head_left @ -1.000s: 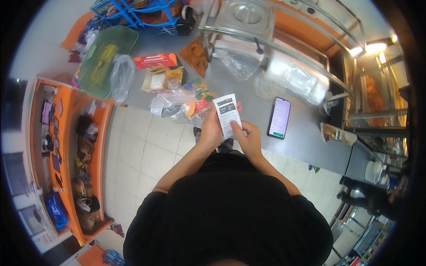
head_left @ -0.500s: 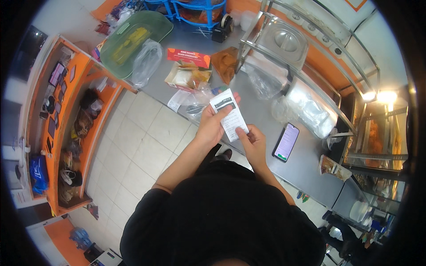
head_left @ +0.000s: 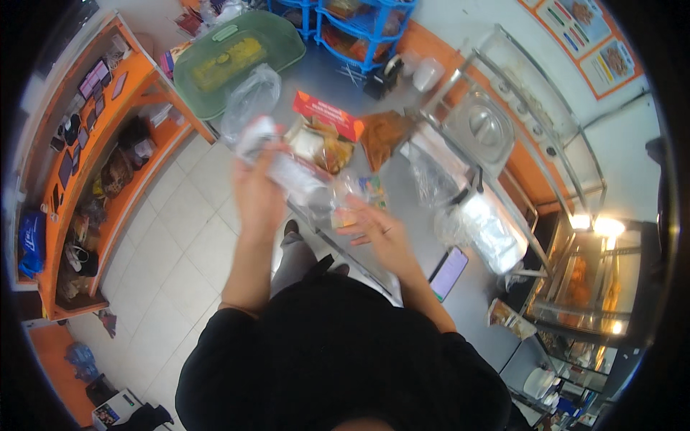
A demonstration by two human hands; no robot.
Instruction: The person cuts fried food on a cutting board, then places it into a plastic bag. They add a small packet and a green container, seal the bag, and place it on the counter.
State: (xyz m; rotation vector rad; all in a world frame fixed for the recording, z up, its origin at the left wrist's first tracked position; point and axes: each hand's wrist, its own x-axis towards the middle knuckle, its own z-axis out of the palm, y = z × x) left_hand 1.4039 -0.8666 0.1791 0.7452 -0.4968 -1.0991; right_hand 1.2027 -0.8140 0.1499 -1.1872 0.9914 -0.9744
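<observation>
My left hand [head_left: 260, 188], smeared by motion, grips a white paper receipt [head_left: 257, 136] over the near edge of the steel counter. A second white strip of paper [head_left: 298, 178] shows beside its fingers; I cannot tell whether the hand holds that too. My right hand [head_left: 381, 233] is open, fingers apart, at a clear plastic bag [head_left: 349, 192] with small colourful packets; whether they touch is unclear. Just beyond lies an open red takeaway box [head_left: 329, 115] with a white wrapped item [head_left: 307, 144] and browned food [head_left: 335, 154] inside. A brown paper bag [head_left: 382, 136] lies right of it.
A green lidded tub [head_left: 237, 61], a tape dispenser [head_left: 384, 77] and blue baskets [head_left: 359, 32] stand at the back. On the right are a phone [head_left: 448, 273], foil-like wrapping [head_left: 489, 233], a metal rack [head_left: 532, 122] and a lit food display [head_left: 582, 280]. Orange shelves [head_left: 118, 176] stand left.
My hands have parted. The left has moved left with the receipt, and my right has let go of it and opened beside the plastic bag. The view has shifted and turned.
</observation>
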